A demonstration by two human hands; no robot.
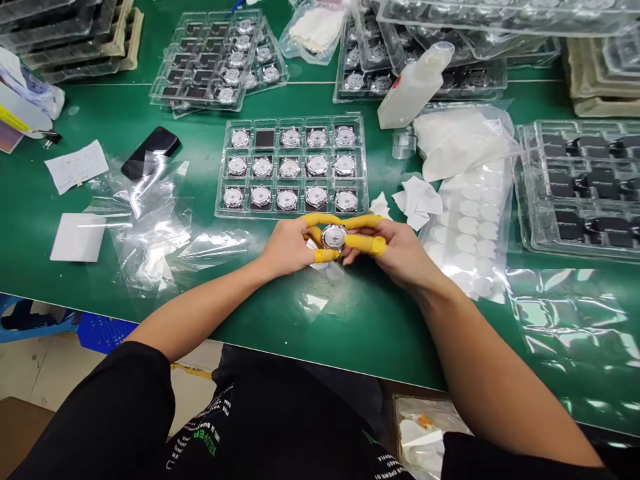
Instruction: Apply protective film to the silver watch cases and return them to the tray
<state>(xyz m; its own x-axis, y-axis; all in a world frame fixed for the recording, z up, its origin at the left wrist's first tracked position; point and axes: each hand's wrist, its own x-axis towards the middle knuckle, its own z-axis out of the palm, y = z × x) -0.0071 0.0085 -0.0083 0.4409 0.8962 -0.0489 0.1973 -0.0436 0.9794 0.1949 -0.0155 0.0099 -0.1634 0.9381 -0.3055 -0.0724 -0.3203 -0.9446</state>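
Observation:
Between my two hands, just above the green table, is a round silver watch head (334,237) with a white dial-like face turned up. Yellow finger cots cover the thumb and fingertips of my left hand (295,248), which grips the watch head's left side. My right hand (393,248), also in yellow finger cots, pinches it from the right. Right behind them lies a clear plastic tray (219,190) of similar watch heads on dark pads; one compartment in its back row shows only a dark pad (265,139). Crumpled white tissue (419,202) rests beyond my right hand.
Left are a black phone (151,152), clear film (150,227) and white paper (78,237). A white bottle (417,85) stands behind; a sheet of round white stickers (467,233) lies right. More trays (530,193) sit at the right and back. The table's front edge (320,362) is near my body.

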